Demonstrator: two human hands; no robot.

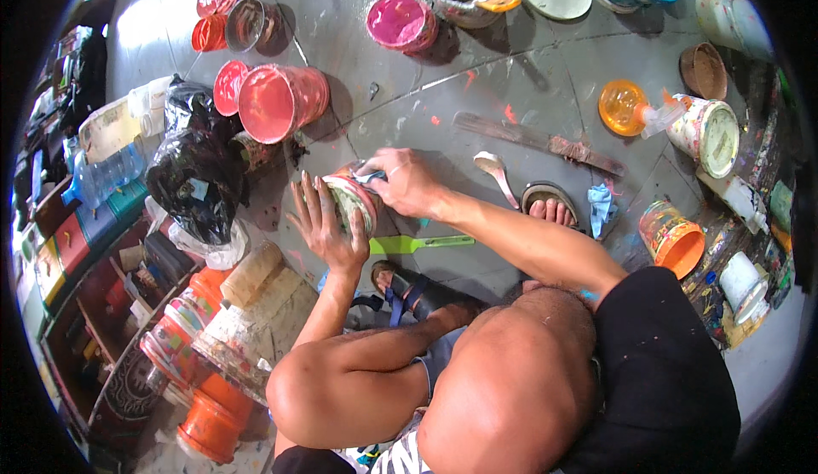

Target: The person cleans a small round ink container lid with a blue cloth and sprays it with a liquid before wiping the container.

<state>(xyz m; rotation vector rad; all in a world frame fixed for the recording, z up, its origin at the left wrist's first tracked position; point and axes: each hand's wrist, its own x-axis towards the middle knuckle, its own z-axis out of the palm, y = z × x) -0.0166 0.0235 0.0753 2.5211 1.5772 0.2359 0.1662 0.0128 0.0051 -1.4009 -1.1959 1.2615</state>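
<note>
A small paint tub [356, 210], whitish with red smears on its rim, is on the grey floor in front of me. My left hand [328, 228] rests against its near left side, paint-stained fingers stretched out and spread. At the tub's upper edge, my right hand [399, 181] has its fingers closed on a light-blue cloth [368, 177], pressed to the rim. Part of the tub is hidden behind both hands. Just below it lies a lime-green spatula [409, 244]. A pale spoon [494, 171] is on the floor to the right of my right hand.
A red paint bucket [277, 106] and a black plastic bag [194, 167] stand left. Stacked orange tubs [213, 414] are lower left. Far off are a pink tub [399, 24] and a grey bucket [464, 14]. A wooden stick [545, 143] and orange bottle [620, 107] lie right.
</note>
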